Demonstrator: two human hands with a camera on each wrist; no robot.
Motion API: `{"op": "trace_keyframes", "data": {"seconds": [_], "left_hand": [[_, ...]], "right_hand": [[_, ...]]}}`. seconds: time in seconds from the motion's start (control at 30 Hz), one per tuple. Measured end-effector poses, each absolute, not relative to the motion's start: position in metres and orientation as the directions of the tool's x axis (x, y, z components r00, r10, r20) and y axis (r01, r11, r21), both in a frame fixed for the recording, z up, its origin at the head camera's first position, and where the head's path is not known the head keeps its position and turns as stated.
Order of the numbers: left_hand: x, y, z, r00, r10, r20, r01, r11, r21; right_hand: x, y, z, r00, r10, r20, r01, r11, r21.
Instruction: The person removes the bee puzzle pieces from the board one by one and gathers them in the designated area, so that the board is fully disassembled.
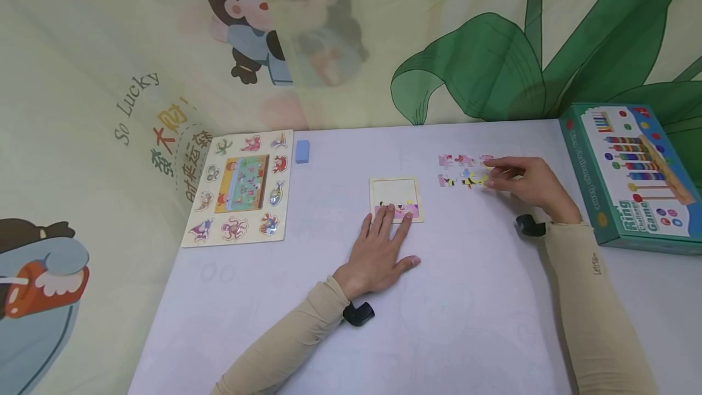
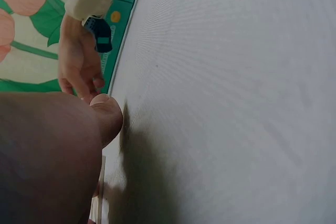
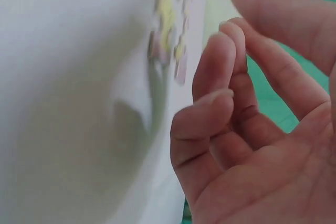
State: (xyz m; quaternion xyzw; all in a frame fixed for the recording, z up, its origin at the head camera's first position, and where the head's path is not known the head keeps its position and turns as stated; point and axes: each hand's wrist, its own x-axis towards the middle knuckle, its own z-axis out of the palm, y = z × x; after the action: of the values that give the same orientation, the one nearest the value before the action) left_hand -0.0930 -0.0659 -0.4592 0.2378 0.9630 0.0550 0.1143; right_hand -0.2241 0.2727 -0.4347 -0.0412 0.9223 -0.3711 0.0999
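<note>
My left hand (image 1: pixel 375 258) lies spread over the near edge of a small square puzzle tray (image 1: pixel 395 191), fingers straight and fingertips at its lower part. Pink puzzle pieces (image 1: pixel 410 208) fill the strip along the tray's near side. To the right, loose jigsaw pieces (image 1: pixel 465 161) in pink, yellow and black lie in two short rows. Over the right end of these rows hovers my right hand (image 1: pixel 532 185), fingers loosely bent. In the right wrist view, nothing shows between the fingers of the right hand (image 3: pixel 252 124), and the yellow and pink pieces (image 3: pixel 167 17) lie beyond its fingertips.
A wooden board of sea animals (image 1: pixel 189 233) lies at the table's left, with a blue block (image 1: pixel 302 152) beside its far corner. At the right edge stands a green Ring Challenge Game box (image 1: pixel 589 181), close to the right forearm. A printed curtain (image 1: pixel 340 102) hangs behind the table.
</note>
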Motion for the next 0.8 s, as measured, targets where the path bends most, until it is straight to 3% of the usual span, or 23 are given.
{"op": "trace_keyframes", "data": {"seconds": [0.3,0.53,0.8], "left_hand": [[-0.091,-0.066,-0.46,-0.863,0.461,-0.206,0.437,0.886,0.153],[-0.091,-0.067,-0.463,-0.868,0.456,-0.196,0.424,0.887,0.181],[-0.087,-0.06,-0.468,-0.897,0.433,-0.086,0.412,0.891,0.191]], "right_hand": [[-0.224,0.239,-0.436,-0.953,-0.251,-0.17,-0.032,0.641,-0.767],[-0.223,0.199,-0.444,-0.931,-0.353,-0.09,-0.162,0.621,-0.767],[-0.225,0.158,-0.443,-0.89,-0.453,-0.057,-0.245,0.579,-0.778]]}}
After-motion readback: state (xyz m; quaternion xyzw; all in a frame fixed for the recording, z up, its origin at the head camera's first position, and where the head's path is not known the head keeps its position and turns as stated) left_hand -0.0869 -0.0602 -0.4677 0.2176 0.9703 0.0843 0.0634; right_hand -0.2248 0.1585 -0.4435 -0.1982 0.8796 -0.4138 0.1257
